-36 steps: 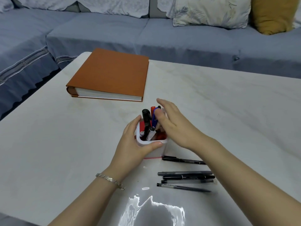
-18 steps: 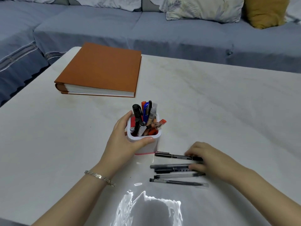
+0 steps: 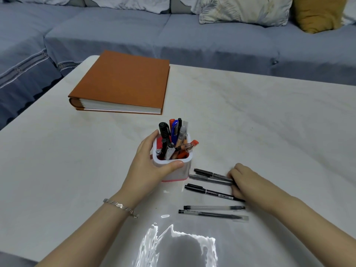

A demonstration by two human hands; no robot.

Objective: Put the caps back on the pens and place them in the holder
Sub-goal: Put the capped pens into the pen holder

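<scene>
A white pen holder (image 3: 185,170) with a red inside stands mid-table, filled with several capped pens (image 3: 174,139). My left hand (image 3: 147,167) is wrapped around its left and near side. To its right several pens lie on the table: a black pen (image 3: 207,172), a grey pen (image 3: 209,179), another black pen (image 3: 211,192) and two clear pens (image 3: 212,208). My right hand (image 3: 245,183) rests on their right ends, fingers curled on the grey pen's right end.
A thick orange-covered book (image 3: 123,83) lies at the table's far left. A blue-grey sofa (image 3: 212,41) with cushions runs behind the white table (image 3: 269,122). A bright light glare (image 3: 173,245) sits on the near table edge.
My right hand left the top of the holder and came down onto the loose pens at its right. The grey pen has shifted away from the pile, towards the topmost black pen. My left hand stayed on the holder.
</scene>
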